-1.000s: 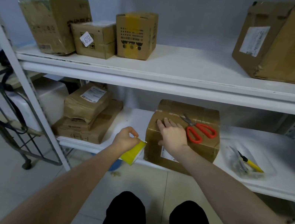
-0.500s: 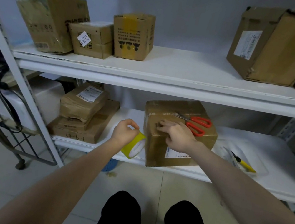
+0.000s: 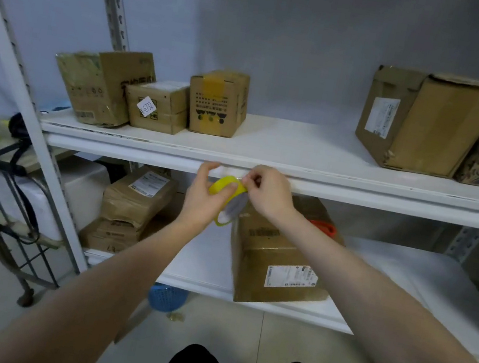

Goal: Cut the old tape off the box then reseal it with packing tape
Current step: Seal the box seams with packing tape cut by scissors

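Frame centre: left hand [image 3: 201, 203] grips yellow tape roll [image 3: 227, 192]; right hand [image 3: 268, 193] pinches its upper edge, above box [image 3: 279, 257] on lower shelf [image 3: 406, 272]

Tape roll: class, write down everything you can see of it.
The tape roll is a yellow ring with a pale, blurred side face, held tilted in the air above the box. The left hand grips its rim; the right hand pinches at its top edge, perhaps the tape's end.

left hand [image 3: 201, 203] and right hand [image 3: 267, 195] meet mid-air, both curled.
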`<state>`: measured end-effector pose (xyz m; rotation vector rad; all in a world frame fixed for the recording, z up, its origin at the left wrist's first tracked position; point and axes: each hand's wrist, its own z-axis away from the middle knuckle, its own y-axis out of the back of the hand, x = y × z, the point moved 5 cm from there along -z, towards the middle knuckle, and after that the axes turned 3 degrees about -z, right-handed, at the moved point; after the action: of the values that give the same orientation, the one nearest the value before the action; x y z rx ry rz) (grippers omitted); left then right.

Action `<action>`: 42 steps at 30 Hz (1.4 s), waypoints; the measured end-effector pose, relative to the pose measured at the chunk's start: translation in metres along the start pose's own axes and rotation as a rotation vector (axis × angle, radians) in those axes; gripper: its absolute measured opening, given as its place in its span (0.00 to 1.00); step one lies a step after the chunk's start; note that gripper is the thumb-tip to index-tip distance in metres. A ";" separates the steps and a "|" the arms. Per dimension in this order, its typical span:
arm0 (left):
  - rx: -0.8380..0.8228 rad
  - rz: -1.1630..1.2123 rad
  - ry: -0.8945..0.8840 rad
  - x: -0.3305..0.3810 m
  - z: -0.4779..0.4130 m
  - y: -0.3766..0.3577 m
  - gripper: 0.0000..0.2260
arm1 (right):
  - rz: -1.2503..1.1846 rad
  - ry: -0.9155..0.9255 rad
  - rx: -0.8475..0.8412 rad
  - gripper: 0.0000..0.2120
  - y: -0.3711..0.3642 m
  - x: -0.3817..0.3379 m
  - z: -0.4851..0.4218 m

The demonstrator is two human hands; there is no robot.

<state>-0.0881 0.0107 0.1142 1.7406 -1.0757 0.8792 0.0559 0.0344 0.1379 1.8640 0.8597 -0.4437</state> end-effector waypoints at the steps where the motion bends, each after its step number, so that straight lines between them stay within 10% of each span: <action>1: 0.034 0.020 -0.015 0.005 -0.003 0.005 0.20 | 0.009 -0.008 0.012 0.06 0.003 -0.003 -0.006; 22: 0.134 -0.180 0.047 0.022 -0.027 0.033 0.19 | 0.248 -0.146 -0.045 0.06 0.038 -0.031 -0.075; 27: 0.147 -0.171 0.046 0.023 -0.025 0.035 0.19 | 0.452 -0.116 -0.089 0.15 0.041 -0.041 -0.078; 30: 0.147 -0.111 0.066 0.013 -0.021 0.036 0.19 | 0.607 -0.203 -0.062 0.38 0.059 -0.029 -0.077; 37: 0.431 0.193 0.419 -0.043 -0.002 0.033 0.30 | 0.310 0.281 0.326 0.06 0.052 -0.018 -0.019; 40: 0.457 0.336 0.555 -0.071 0.016 0.018 0.30 | 0.316 0.574 0.232 0.06 0.034 -0.003 0.027; 42: 0.424 0.329 0.650 -0.084 0.028 0.004 0.24 | 0.408 0.417 0.102 0.07 0.022 0.031 0.038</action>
<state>-0.1203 0.0085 0.0313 1.4319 -0.7686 1.8342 0.0958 0.0061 0.1157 2.2008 0.7026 0.1642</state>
